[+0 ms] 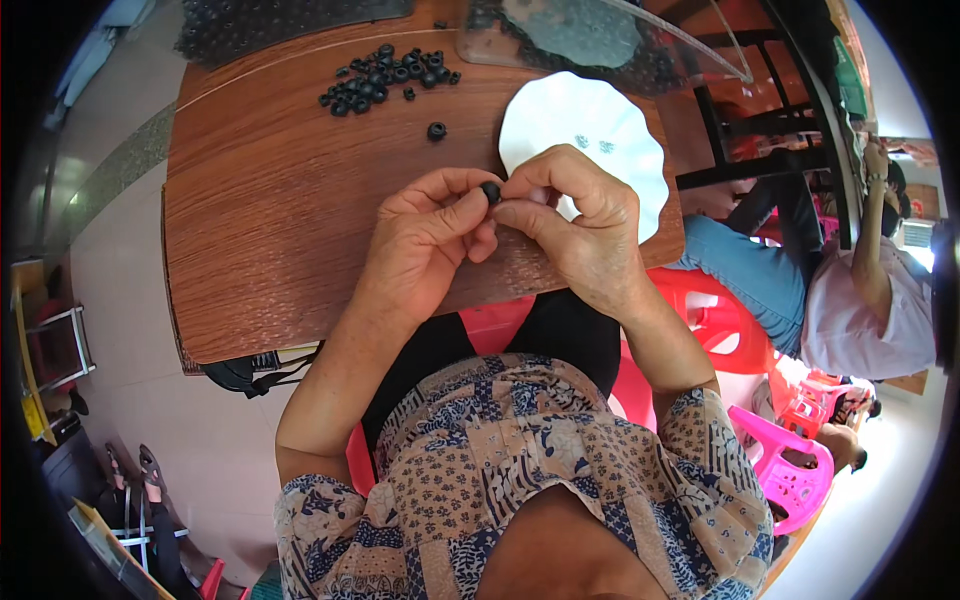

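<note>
My left hand (425, 235) pinches a small round black part (490, 192) between thumb and fingertips above the table's near side. Against the part's right side, my right hand (580, 215) has its thumb and forefinger pressed together. Whatever lies between them is too small to make out. Beneath and beyond my right hand is a white plate (640, 140) with a wavy rim, partly covered by that hand. On the plate sit two little clusters of grey bits (594, 144). A single black ring-like part (436, 131) with a hole lies ahead of my hands.
A pile of similar black parts (375, 80) lies on the brown wooden table (260, 220). Clear plastic bags (600, 45) with dark contents fill the far edge. To the right, a person in jeans (750, 270) sits by a red stool (710, 310).
</note>
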Tool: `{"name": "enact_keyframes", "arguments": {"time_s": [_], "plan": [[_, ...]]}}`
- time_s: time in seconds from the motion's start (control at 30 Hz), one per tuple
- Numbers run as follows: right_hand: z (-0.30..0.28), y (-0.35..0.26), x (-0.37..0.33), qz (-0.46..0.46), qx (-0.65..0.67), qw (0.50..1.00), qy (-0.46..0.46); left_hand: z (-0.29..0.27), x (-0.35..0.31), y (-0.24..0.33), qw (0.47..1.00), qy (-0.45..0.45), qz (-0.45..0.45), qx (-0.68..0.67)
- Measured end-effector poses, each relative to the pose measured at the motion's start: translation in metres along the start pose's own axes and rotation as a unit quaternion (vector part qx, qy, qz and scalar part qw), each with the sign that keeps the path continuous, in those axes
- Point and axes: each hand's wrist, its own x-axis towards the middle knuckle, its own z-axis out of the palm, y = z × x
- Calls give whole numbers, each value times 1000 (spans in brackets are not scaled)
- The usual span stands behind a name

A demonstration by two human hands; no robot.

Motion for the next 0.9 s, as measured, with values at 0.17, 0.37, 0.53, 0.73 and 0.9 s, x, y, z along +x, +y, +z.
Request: {"name": "enact_keyframes", "arguments": {"time_s": [0.17, 0.37, 0.53, 0.73, 0.9], "plan": [[-1, -8, 8, 49, 42, 998, -16, -2, -2, -1, 999, -2, -11, -32], [-10, -8, 24, 122, 98, 982, -109, -6, -4, 3, 996, -17, -40, -73], [-11, -1, 33, 139, 131, 969, -154, -5, -4, 6, 998, -17, -35, -54], [-8, -5, 38, 99, 51, 982, -156, -7, -4, 5, 996, -29, -41, -75], [-8, -3, 44, 107, 87, 975, -175, -6, -5, 3, 989, -37, -49, -133]]}}
